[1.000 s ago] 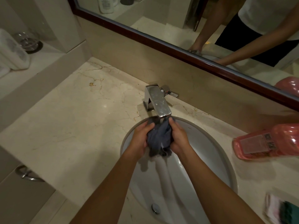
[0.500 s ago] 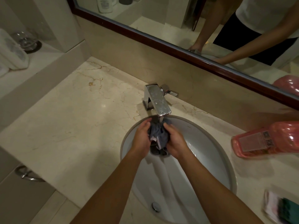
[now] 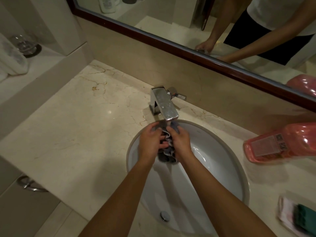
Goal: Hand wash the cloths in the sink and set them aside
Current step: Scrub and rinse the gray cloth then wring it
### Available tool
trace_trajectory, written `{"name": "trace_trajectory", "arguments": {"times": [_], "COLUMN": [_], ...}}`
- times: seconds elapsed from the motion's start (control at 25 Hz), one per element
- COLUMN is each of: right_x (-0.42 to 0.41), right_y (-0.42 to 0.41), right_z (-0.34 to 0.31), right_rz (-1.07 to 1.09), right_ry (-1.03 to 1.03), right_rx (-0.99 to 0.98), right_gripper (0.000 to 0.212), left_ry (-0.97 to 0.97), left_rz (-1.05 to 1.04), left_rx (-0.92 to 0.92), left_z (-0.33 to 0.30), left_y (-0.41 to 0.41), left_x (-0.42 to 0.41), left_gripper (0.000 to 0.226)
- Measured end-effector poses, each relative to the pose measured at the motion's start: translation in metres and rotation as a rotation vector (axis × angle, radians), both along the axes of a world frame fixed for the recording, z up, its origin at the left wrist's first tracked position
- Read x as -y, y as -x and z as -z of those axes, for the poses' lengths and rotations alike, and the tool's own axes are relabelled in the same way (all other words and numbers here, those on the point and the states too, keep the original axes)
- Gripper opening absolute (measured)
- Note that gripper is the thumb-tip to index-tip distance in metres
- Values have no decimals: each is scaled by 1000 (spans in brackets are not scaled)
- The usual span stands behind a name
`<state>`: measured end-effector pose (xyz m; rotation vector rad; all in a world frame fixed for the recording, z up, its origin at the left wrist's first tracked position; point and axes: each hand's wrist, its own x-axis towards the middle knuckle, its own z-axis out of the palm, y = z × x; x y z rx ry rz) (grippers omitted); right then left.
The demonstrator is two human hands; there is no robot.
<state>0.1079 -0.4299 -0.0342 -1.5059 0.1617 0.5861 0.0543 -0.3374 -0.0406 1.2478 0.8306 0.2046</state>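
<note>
A bathroom was shown, with a cream marble counter (image 3: 71, 134) set below a dark-framed mirror (image 3: 171, 43). A white oval sink (image 3: 213, 161) was sunk into the counter, and a chrome tap (image 3: 165, 104) was mounted at its far rim. A grey cloth (image 3: 166, 153) was held bunched over the basin, just under the spout, between the two hands. The left hand (image 3: 150, 142) was seen with its grip clamped on the cloth, its fingers curled round the upper folds. The right hand (image 3: 180, 142) was likewise clamped on the cloth, the fingers being wrapped over the fabric from the other side. A pale edge of the cloth was exposed between the hands, and its lower end was left hanging towards the basin. The drain (image 3: 165, 216) was visible at the near end of the sink. A pink bottle (image 3: 282, 142) was laid on its side on the counter to the right of the sink. Folded cloths (image 3: 297, 218), blurred, were laid on the counter at the near right corner. A glass (image 3: 24, 45) was placed on a shelf (image 3: 42, 60) at the far left. The person's arms were reflected in the mirror.
</note>
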Motion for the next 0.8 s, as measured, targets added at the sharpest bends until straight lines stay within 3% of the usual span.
{"name": "trace_trajectory", "arguments": {"times": [0.08, 0.2, 0.28, 0.36, 0.48, 0.6, 0.8], "right_x": [1, 9, 16, 20, 24, 32, 39], "right_y": [-5, -3, 5, 12, 16, 15, 7], "right_z": [-3, -4, -1, 5, 8, 3, 7], "right_rz": [43, 9, -41, -59, -58, -104, 25], "right_ry": [-46, -125, -148, -150, -124, -40, -136], "right_rx": [-38, -126, -144, -182, -190, -116, -450], "right_gripper": [19, 22, 20, 19, 21, 38, 56], "left_ry": [33, 491, 757, 885, 867, 760, 536], "left_rz": [-80, 98, 176, 76, 7, -29, -60], "left_rx": [-104, -290, -245, -139, -78, -59, -8], "left_z": [3, 0, -2, -3, -4, -1, 6], "left_y": [2, 1, -8, -17, -25, -27, -21], "left_x": [2, 4, 7, 7, 4, 8, 16], "left_gripper": [24, 71, 86, 81, 60, 29, 21]}}
